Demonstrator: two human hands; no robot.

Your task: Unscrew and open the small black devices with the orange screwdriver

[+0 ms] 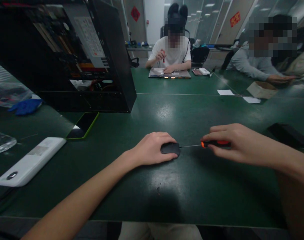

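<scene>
Near the middle of the green table (164,186), my left hand (154,148) grips a small dark computer mouse (170,149), with fingers on its far side and the thumb on its near side. To the right, my right hand (232,145) is closed on the red and black handle of a screwdriver (217,143). The screwdriver's thin shaft points left, level with the table, and its tip is at the right end of the mouse. Whether the tip touches the mouse or sits in a gap is too small to tell.
An open black computer case (119,63) stands at the back left. Left of my hands lie a phone (84,125), a white device (31,163) and a blue glove (25,106). A dark object (288,135) lies at right. Across the table, two people sit near a carton (262,90).
</scene>
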